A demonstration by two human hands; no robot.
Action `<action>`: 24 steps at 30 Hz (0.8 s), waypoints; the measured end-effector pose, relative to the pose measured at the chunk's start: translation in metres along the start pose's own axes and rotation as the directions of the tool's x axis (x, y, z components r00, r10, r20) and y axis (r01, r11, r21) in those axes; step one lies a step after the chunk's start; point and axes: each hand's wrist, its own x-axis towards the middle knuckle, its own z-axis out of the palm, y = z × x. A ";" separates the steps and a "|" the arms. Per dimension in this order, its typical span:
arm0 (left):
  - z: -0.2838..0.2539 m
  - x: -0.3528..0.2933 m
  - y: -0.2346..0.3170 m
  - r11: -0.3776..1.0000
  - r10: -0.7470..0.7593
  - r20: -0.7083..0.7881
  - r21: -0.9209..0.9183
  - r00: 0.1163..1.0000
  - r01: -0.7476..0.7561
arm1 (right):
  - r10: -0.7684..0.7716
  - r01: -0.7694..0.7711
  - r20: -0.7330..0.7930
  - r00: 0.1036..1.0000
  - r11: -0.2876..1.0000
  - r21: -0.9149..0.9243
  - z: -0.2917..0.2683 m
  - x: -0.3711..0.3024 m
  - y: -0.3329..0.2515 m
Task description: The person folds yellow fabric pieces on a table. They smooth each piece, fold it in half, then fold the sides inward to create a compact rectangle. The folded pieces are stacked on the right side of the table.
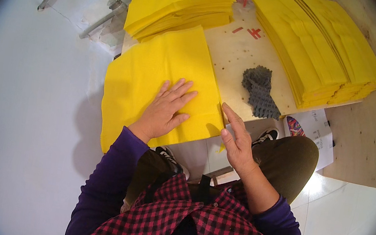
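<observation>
A yellow fabric sheet, perhaps a flat bag, lies in front of me and hangs a little over the table's near edge. On its middle my left hand rests palm down, fingers stretched out. My right hand is at the sheet's right edge near the lower corner, thumb and fingers apart, with the fingertips by the border. Whether they touch the fabric I cannot tell. A small yellow strip dangles below that corner.
Behind the sheet sits a yellow fabric stack. More yellow stacks stand at the right of the wooden table. Between them lies a dark grey textured strip. Printed paper is beyond my right knee. A metal pipe runs along the left.
</observation>
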 end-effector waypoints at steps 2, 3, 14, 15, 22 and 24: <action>-0.001 -0.001 0.000 1.000 -0.002 0.007 0.022 1.000 0.002 | -0.010 0.010 0.001 1.000 1.000 0.003 0.000 0.000 0.000; -0.002 -0.002 0.000 0.999 -0.004 0.011 0.033 1.000 0.004 | -0.010 0.010 -0.003 1.000 1.000 0.001 0.000 0.000 0.000; 0.004 -0.002 -0.003 0.999 0.025 0.009 -0.027 1.000 -0.024 | 0.094 -0.093 -0.036 0.995 0.995 0.019 0.005 -0.001 0.003; 0.004 -0.002 -0.003 0.999 0.030 0.012 -0.021 0.999 -0.030 | 0.088 -0.087 -0.040 0.995 0.996 0.013 0.006 -0.001 0.003; 0.006 0.000 -0.003 0.997 0.066 0.008 0.042 0.998 -0.066 | 0.158 -0.158 0.003 0.987 0.987 0.038 0.012 0.006 0.005; 0.006 -0.001 -0.002 0.996 0.069 -0.004 0.060 0.998 -0.069 | 0.229 -0.230 0.024 0.973 0.966 0.117 0.015 0.008 0.007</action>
